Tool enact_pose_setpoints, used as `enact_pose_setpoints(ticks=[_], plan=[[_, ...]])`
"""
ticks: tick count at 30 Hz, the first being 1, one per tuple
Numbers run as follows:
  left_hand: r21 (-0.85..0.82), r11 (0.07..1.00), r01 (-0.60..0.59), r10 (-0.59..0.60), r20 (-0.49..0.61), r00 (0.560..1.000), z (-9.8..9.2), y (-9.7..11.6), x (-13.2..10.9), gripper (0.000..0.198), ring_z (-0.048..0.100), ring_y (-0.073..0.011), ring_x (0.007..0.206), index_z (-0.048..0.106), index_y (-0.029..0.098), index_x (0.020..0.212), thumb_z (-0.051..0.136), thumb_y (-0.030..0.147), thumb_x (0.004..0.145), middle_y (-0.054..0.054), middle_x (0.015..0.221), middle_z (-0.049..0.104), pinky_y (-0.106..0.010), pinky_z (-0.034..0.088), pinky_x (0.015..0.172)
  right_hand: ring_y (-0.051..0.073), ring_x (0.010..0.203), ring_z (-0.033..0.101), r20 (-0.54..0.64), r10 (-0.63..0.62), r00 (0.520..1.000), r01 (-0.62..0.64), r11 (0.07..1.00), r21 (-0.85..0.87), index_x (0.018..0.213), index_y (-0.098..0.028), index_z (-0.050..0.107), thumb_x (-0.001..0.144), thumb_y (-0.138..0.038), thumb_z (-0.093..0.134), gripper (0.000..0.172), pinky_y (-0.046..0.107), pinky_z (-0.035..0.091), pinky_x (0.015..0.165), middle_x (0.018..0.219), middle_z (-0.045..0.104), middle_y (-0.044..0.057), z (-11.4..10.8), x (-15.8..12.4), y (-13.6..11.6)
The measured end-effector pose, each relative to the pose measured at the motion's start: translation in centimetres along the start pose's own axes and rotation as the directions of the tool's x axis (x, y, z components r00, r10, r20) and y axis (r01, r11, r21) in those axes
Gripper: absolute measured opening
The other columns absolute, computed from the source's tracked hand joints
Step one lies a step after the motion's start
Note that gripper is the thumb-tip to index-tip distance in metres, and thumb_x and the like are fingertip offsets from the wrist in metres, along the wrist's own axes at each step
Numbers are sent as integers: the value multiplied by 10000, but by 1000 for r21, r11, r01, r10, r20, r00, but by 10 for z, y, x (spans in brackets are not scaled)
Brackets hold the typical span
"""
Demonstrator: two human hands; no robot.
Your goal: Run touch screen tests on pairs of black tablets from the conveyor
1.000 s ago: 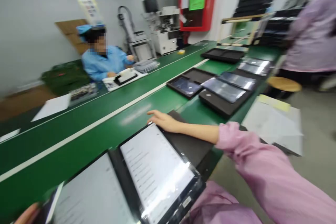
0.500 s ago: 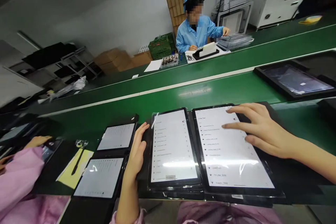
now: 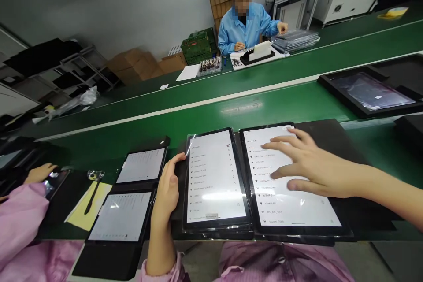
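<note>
Two tablets lie side by side in front of me, each lit with a white "Internet" network list. Over the right tablet my right hand is spread, fingers apart, its fingertips at or just above the upper part of the screen; I cannot tell if they touch. My left hand rests upright at the left edge of the left tablet, fingers stretched out and holding nothing. A barcode label sits near that tablet's bottom edge. Two more lit tablets, an upper one and a lower one, lie left of my left hand.
A yellow paper with a dark tool on it lies further left, beside a neighbour's pink sleeve. Across the green conveyor a person in blue works by stacked flat packs. A black tray holds another tablet.
My right hand has moved left across the right tablet's screen, its fingers still spread. My left hand stays by the left tablet. The whole view has shifted slightly.
</note>
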State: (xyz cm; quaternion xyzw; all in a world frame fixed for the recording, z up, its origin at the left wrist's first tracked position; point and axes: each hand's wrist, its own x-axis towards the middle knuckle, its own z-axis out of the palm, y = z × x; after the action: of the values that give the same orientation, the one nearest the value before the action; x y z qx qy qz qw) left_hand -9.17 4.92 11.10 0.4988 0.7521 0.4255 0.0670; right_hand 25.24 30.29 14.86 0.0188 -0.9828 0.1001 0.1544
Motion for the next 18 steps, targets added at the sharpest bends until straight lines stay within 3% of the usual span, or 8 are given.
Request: enact_pose_setpoints(ticks=[3,6,8,11,14,16,18], plan=[[-82,997,-10,6,-41,999,0,-3,-4,960,635,-374,1314,719,211,1222,208,955,896,-155,1311,727,-522,465,1153,388,1328,549,-229,101,968,-85,993,78,1236,-420,770,1072,-598,316,514,710,340,1158,1462,608,77,-5,-21,11],[-100,995,-26,21,-52,998,-1,-5,-6,980,645,-374,1310,806,236,1019,136,941,900,-129,1281,754,-533,477,1157,361,1180,631,-426,223,877,-166,972,167,1386,-451,678,1083,-564,219,562,600,465,1043,1333,660,81,2,-30,13],[-34,995,-90,90,-5,996,-1,-3,-5,980,615,-368,1340,845,263,1022,116,911,924,-110,1395,696,-550,449,1187,341,1063,656,-476,178,861,-147,984,101,1472,-454,611,1087,-559,232,551,586,457,1005,1218,691,86,8,-29,9],[110,952,-285,279,62,958,-1,5,-2,907,407,-413,1512,791,331,1277,176,903,934,-72,1655,446,-619,243,1292,306,1023,655,-411,47,911,-52,999,-1,1496,-445,594,1094,-573,222,563,586,413,1024,1200,703,82,14,-22,2],[166,909,-383,376,75,924,-1,11,0,841,286,-433,1569,535,400,1562,220,886,953,-58,1709,333,-659,6,1311,316,1151,614,-249,-15,968,19,1000,14,1416,-413,676,1087,-614,166,639,564,419,1008,1308,682,95,16,-18,0],[89,933,-349,343,76,936,0,9,0,768,309,-404,1564,415,414,1627,218,821,1006,-57,1694,358,-646,23,1315,333,1226,571,-173,-18,985,23,999,23,1356,-400,721,1070,-661,136,702,574,412,1020,1332,672,102,15,-17,0],[-52,964,-261,264,73,962,2,3,1,689,333,-378,1557,334,402,1657,279,731,1054,-67,1693,365,-628,133,1309,343,1265,540,-153,-16,988,20,999,25,1317,-399,745,1049,-707,109,756,594,393,1048,1337,666,102,15,-16,-1]])
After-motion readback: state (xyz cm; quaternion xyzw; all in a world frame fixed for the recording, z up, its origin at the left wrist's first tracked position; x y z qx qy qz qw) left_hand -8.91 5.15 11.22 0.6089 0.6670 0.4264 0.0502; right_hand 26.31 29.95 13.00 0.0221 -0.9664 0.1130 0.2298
